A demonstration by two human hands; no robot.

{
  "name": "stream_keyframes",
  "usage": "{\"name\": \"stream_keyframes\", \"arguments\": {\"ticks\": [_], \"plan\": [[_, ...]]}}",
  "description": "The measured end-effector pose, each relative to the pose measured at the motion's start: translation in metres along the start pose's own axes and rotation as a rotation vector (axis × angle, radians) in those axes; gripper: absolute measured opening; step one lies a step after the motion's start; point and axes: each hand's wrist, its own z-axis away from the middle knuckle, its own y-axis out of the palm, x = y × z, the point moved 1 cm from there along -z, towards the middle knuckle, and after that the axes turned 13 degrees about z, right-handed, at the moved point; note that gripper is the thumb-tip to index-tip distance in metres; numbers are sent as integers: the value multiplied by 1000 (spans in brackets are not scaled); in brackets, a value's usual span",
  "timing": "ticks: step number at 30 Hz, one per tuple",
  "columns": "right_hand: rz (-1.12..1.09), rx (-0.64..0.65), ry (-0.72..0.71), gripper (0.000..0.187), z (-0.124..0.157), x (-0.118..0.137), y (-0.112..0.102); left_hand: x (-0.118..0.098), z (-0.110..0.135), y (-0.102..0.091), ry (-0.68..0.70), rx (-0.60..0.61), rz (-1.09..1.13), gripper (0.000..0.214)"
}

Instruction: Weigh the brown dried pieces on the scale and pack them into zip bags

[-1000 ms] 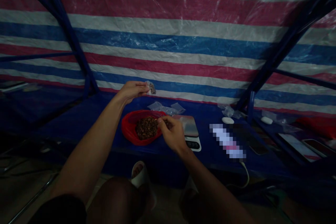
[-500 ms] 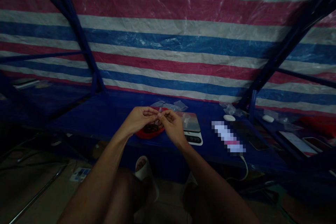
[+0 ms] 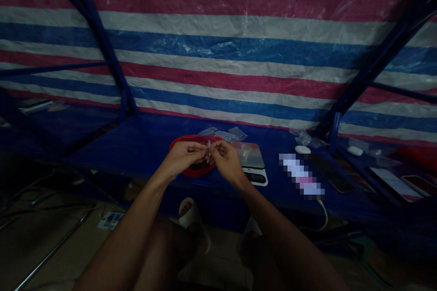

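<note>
My left hand (image 3: 182, 154) and my right hand (image 3: 225, 157) meet over a red bowl (image 3: 175, 142), fingertips pinched on a small clear plastic bag (image 3: 208, 146). The bag stands upright between the fingers, and its contents are too small to tell. Dark small pieces lie in the bowl, mostly covered by my hands. Just right of my right hand is a white digital scale (image 3: 258, 176) with a shiny metal-like top. A small clear item (image 3: 246, 151) rests on that top.
More clear plastic bags (image 3: 235, 134) lie behind the bowl. On the right are a pixelated phone-like device (image 3: 300, 175) with a white cable (image 3: 326, 216), a white oval case (image 3: 302, 149) and other phones (image 3: 392, 184). Blue metal posts (image 3: 102, 41) frame the blue shelf (image 3: 116, 145); a striped sheet hangs behind.
My fingertips have drawn slightly apart, so the clear bag shows more between them. More of the red bowl's rim is visible. The whole view has shifted slightly.
</note>
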Motion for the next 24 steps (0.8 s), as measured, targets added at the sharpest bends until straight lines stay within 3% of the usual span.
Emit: {"name": "stream_keyframes", "arguments": {"ticks": [8,14,20,24], "plan": [[659,61,-158,9,-5,19,4,-12,8,-8,184,-221,-512,13],[848,65,-105,15,-11,31,4,-21,15,-11,249,-335,-679,10],[795,49,-124,16,-14,35,-10,-21,19,-4,468,-257,-943,37],[640,110,-132,11,-16,33,-16,-18,22,-3,616,63,-925,69]]}}
